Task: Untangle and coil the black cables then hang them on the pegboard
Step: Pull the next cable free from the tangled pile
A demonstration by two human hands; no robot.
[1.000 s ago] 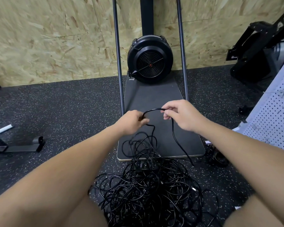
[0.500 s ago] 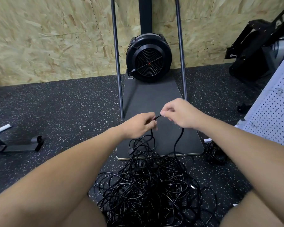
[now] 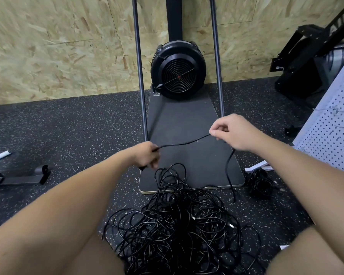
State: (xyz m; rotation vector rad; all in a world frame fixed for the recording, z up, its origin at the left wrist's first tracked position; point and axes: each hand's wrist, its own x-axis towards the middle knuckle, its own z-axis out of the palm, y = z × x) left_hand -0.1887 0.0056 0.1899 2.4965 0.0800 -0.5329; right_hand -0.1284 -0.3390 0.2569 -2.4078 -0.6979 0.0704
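Nearest, the tangled black cables [image 3: 173,231] lie heaped on the speckled floor [image 3: 68,132]. Above, the left hand [image 3: 147,156] grips one cable [image 3: 184,142], stretched to the pinching right hand [image 3: 233,132]. Beyond right stands the pegboard [image 3: 330,135].

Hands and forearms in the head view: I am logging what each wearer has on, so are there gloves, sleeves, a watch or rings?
None show. The left hand and right hand are ungloved, both forearms are uncovered up to the frame edge, and no watch, band or ring is visible.
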